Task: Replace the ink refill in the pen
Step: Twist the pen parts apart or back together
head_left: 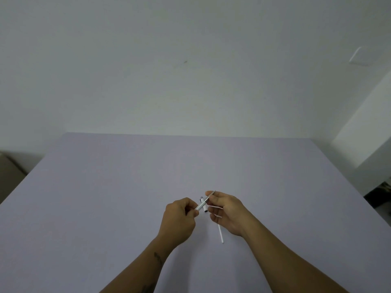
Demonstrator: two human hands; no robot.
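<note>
My left hand (179, 218) pinches the lower end of a slim white pen part (200, 206) that slants up to the right. My right hand (227, 210) grips its grey pointed tip (211, 194) between thumb and forefinger. Just behind it, a short white pen piece with dark ends (203, 205) lies on the lavender table (105, 197). A long thin white refill tube (220, 233) lies on the table below my right hand, its upper end hidden by the fingers.
The lavender table runs to a pale wall at the back. A white block (364, 134) stands at the right edge, with dark clutter (380, 193) beside it. A brown surface (10, 172) shows beyond the left edge.
</note>
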